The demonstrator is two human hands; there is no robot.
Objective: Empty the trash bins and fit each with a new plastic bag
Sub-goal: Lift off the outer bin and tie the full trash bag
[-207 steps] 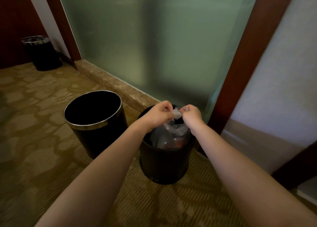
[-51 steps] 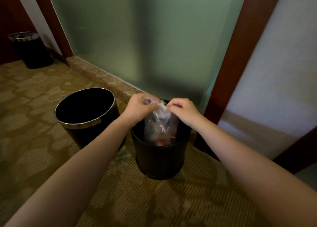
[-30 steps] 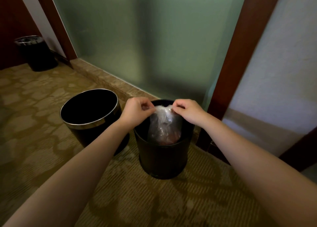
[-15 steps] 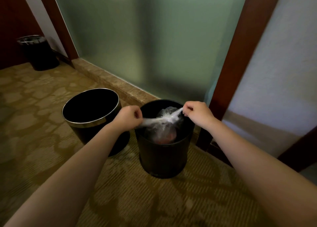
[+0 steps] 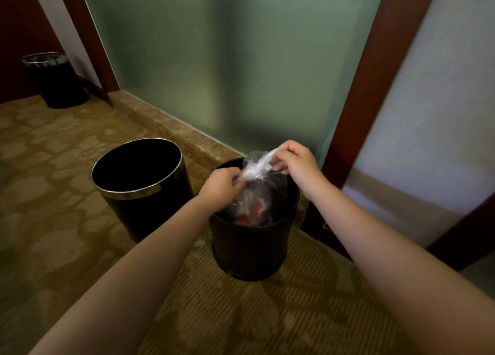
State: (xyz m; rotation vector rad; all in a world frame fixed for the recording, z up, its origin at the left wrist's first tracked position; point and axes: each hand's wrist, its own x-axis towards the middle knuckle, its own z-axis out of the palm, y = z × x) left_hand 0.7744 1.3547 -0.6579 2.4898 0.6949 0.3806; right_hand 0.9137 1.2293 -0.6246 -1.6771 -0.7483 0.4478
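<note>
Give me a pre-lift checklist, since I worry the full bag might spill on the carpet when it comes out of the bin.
1. Both hands on bag neck: left hand and right hand grip the twisted top of the clear bag: ok.
2. Knot finished: cannot tell.
3. Bag free of the small bin: lower part sits inside: not ok.
4. Holes or leaks: cannot tell.
5. Chrome-rimmed bin beside it unlined, needs a new bag: not ok.
</note>
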